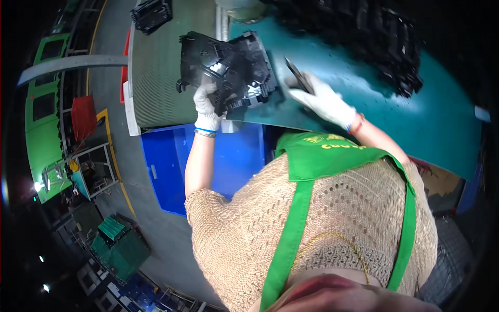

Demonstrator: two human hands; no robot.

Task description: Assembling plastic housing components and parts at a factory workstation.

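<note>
1. One gloved left hand (pixel 206 101) grips the near side of a black molded part (pixel 218 65); the gloved right hand (pixel 325 103) holds a slim dark tool (pixel 299 77), its tip angled far and left, apart from the part.
2. The part is left of the tool, over the seam between a ribbed green mat (pixel 156 78) and the teal tabletop (pixel 317 49); whether it is lifted, I cannot tell.
3. The step seems to be trimming; next probably calls for steadying the part and bringing the tip to its edge.
4. Nearer sits a blue bin (pixel 171 166); far right, piled black parts (pixel 374 41).
</note>
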